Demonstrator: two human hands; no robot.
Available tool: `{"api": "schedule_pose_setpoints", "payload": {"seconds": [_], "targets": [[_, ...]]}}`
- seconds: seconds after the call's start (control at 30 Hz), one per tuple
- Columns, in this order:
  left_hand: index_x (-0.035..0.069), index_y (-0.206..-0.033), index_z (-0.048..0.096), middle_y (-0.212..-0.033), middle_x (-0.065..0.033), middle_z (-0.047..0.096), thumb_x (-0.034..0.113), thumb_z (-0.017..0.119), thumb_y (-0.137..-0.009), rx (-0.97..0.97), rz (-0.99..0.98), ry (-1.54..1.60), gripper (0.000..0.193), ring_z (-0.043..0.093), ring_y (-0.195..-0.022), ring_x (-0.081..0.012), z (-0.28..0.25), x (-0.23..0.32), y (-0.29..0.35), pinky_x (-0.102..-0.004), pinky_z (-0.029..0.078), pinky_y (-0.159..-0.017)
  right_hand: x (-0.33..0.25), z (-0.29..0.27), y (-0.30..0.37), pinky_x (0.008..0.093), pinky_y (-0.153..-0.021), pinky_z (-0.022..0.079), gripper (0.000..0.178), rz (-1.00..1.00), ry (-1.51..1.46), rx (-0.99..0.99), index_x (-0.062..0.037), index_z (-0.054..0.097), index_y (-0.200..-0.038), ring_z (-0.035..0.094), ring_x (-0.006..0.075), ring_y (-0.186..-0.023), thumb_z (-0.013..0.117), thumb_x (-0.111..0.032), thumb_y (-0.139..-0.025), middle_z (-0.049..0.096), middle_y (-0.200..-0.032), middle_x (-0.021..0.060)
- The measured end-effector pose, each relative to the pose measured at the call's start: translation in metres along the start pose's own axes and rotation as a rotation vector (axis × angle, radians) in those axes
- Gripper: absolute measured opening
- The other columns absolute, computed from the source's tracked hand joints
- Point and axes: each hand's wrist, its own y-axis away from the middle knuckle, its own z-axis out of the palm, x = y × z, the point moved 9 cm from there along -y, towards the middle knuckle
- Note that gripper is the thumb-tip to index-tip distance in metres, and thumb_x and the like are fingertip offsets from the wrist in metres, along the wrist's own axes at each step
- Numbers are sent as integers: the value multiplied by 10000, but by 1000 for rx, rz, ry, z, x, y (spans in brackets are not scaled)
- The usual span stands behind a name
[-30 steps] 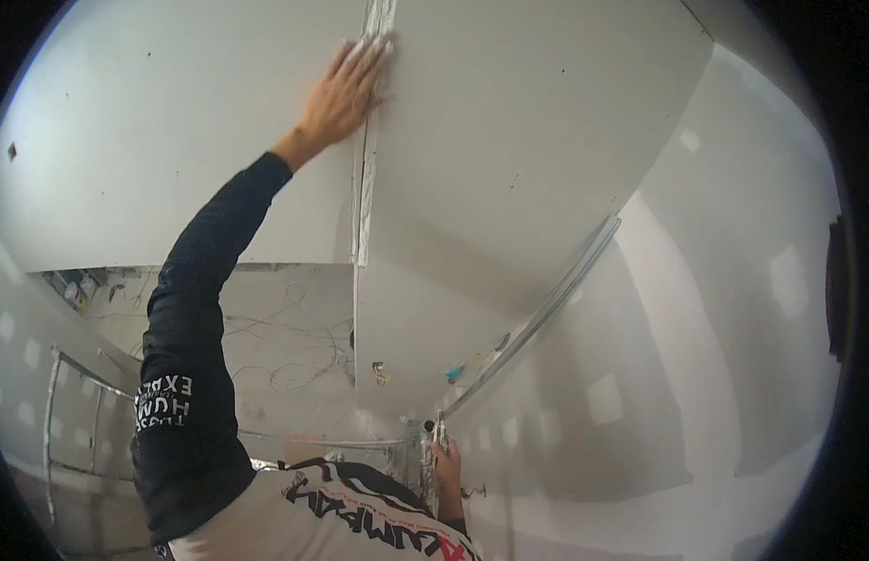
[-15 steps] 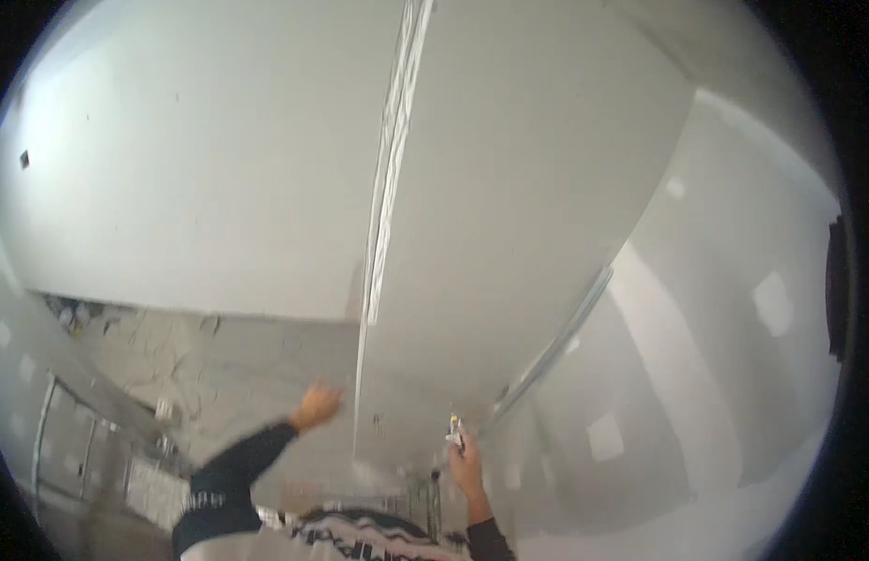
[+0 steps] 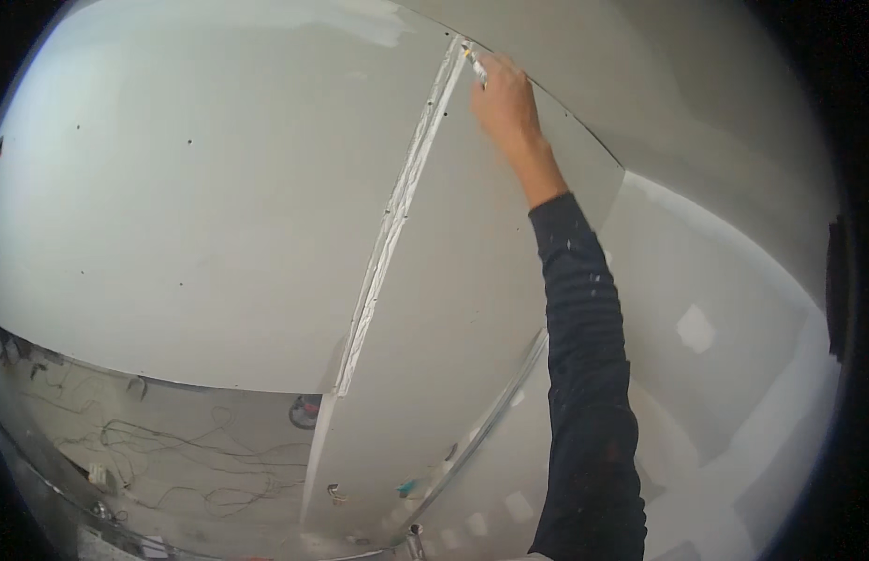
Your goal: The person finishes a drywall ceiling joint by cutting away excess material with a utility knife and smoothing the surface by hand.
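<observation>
the rumpled white strip [image 3: 386, 245] runs along the seam between the left board [image 3: 219, 206] and the right board [image 3: 463, 280], from their top edge to the left board's lower right corner. it looks laid over that length, though not smoothed; dark dots [image 3: 189, 142] on the boards are uncovered. near its top end the right hand [image 3: 506, 101] grasps a small tool [image 3: 477, 68]; contact is unclear. the left hand is out of view, its grip unknown. farther right, a pale patch [image 3: 695, 328] marks the side wall [image 3: 659, 262].
</observation>
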Motion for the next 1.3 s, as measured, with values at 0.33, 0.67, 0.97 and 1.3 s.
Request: {"api": "schedule_pose_setpoints", "payload": {"seconds": [0.33,0.67,0.97,1.3], "targets": [[-56,-1203,610,-873,-200,711,458,578,-1008,27,-33,283,550,697,-763,-347,7,-47,-25,-472,563,-688,-45,25,4,503,-968,514,255,-42,17,-233,61,695,-1084,636,455,-1073,557,-29,-889,671,-1109,276],[-38,-1162,618,-817,-159,696,427,591,-1009,14,-11,386,491,682,-699,-298,15,-48,-22,-439,556,-628,-10,26,-31,484,-982,501,371,5,94,-159,29,651,-1242,614,427,-1138,609,-56,-883,646,-1209,231],[-23,-1125,625,-768,-123,682,400,602,-1010,21,-1,478,439,670,-641,-253,25,-61,14,-408,551,-573,-119,75,177,509,-989,523,500,191,61,-301,117,471,-1413,605,491,-1116,530,2,-930,498,-1363,285],[-34,-1050,708,-863,-180,739,341,612,-968,213,182,162,396,705,-778,-262,10,-42,50,-422,531,-703,-218,64,347,531,-902,595,500,409,-123,-626,128,477,-1392,621,553,-1138,564,15,-912,451,-1415,316]]}}
